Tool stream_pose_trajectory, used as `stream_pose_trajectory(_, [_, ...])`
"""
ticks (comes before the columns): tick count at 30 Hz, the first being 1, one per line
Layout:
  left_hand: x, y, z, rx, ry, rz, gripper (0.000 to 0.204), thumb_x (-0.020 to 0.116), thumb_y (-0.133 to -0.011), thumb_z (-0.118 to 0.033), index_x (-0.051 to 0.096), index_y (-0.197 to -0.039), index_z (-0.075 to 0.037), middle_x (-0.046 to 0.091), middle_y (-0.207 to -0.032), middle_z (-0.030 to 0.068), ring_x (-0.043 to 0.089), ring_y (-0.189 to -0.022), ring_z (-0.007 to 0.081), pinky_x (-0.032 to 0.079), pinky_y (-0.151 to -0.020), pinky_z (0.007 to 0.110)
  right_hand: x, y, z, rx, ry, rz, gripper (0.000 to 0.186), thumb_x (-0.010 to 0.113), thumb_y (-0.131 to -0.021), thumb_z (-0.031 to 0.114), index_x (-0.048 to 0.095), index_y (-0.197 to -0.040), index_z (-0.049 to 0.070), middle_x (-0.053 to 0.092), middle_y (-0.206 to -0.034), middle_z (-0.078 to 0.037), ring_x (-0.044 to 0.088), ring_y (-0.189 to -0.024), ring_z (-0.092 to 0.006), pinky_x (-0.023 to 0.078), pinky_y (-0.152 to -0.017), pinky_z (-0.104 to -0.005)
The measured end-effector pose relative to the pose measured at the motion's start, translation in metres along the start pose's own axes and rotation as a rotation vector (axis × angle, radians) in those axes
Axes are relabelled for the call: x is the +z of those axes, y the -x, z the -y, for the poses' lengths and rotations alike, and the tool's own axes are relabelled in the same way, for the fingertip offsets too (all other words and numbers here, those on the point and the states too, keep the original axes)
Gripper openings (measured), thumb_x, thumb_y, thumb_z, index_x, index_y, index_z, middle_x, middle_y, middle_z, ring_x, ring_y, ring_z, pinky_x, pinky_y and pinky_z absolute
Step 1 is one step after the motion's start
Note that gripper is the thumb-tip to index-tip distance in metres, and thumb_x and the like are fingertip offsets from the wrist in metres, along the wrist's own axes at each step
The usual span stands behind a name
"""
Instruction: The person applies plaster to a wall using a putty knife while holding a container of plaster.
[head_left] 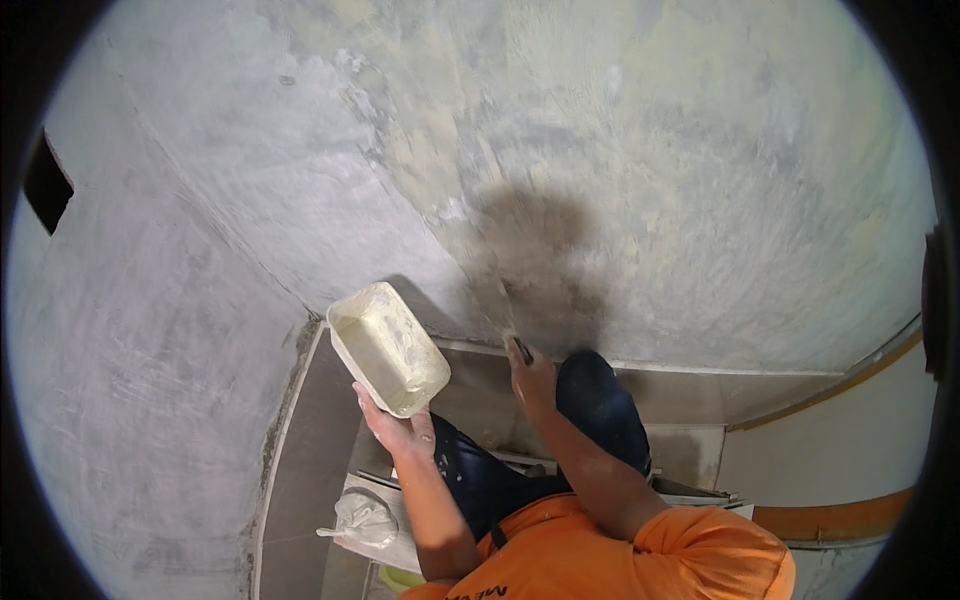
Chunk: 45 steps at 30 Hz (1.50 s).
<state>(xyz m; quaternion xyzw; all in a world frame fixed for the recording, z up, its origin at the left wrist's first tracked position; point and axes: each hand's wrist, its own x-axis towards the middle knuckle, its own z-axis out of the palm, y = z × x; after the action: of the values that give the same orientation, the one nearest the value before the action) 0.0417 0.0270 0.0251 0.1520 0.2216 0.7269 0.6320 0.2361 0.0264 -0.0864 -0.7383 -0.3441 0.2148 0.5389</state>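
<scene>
the off-white tub point(385, 345) is up in front of me, just l. of centre, tipped w/ its open side facing up & twd me; pale filler smeared over its inner walls & bottom. my l. hand point(402, 430) has it by the near end from below, fingers wrapped on the outside, skin whitened w/ filler.

r. of the tub, well apart from it, is the putty knife point(520, 348): dark handle, thin blade pointing up & a bit l. at the wall point(700, 180). my r. hand point(535, 382) is closed round that handle. can't tell if the blade edge touches the wall. a dark shadow point(540, 235) falls on the wall around & above the blade.

wall is patchy, grey w/ yellowish smears; it meets the grey side wall point(140, 380) at a corner on the l. side wall has a dark rectangular hole point(47, 188) nr the far l. edge.

under the wall runs a band of tiles point(690, 395). below, my dark trousers point(600, 410) & orange shirt point(600, 555). by my l. forearm, a knotted whitish plastic bag point(363, 518) on a pale ledge; just below it, part of a yellow-green container point(400, 577).
</scene>
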Motion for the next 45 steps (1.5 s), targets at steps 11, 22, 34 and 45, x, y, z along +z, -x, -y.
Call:
stream_pose_trajectory(11, [0.001,0.003,-0.010,-0.005,-0.051,-0.008,0.059,0.048,-0.104,-0.049,0.041,-0.146,-0.009,0.050,-0.144,0.0117,0.054,-0.128,0.0321,0.052,-0.100,0.052,0.029,-0.055,0.110,-0.032,-0.221,-0.143,0.041,0.072,-0.092,0.033,0.065,-0.080,-0.005,0.056,-0.068,-0.003,0.049,-0.062,-0.0144,0.040,-0.056,-0.0333])
stream_pose_trajectory(22, [0.004,0.006,-0.003,-0.024,0.029,-0.017,0.059,0.050,-0.104,-0.046,0.042,-0.145,-0.005,0.050,-0.144,0.0155,0.055,-0.127,0.0361,0.052,-0.100,0.056,0.007,0.019,0.002,0.246,-0.239,0.059,0.038,0.070,-0.094,0.033,0.067,-0.097,-0.004,0.059,-0.071,-0.007,0.052,-0.065,-0.0140,0.043,-0.061,-0.0330])
stream_pose_trajectory(34, [0.004,0.009,-0.012,0.013,-0.008,0.033,0.057,0.049,-0.104,-0.045,0.044,-0.145,-0.005,0.052,-0.143,0.0144,0.056,-0.127,0.0349,0.053,-0.099,0.055,0.027,-0.045,0.121,0.114,-0.516,0.363,0.029,0.073,-0.088,0.026,0.071,-0.097,-0.002,0.062,-0.077,-0.004,0.052,-0.070,-0.0168,0.044,-0.066,-0.0376])
stream_pose_trajectory(45, [0.007,0.008,-0.001,0.019,0.019,0.031,0.055,0.049,-0.104,-0.043,0.045,-0.142,-0.004,0.052,-0.141,0.0158,0.057,-0.125,0.0354,0.054,-0.099,0.054,-0.061,-0.014,0.036,0.283,-0.308,0.239,0.049,0.071,-0.092,0.039,0.069,-0.111,-0.005,0.068,-0.081,-0.010,0.059,-0.070,-0.0239,0.047,-0.070,-0.0390])
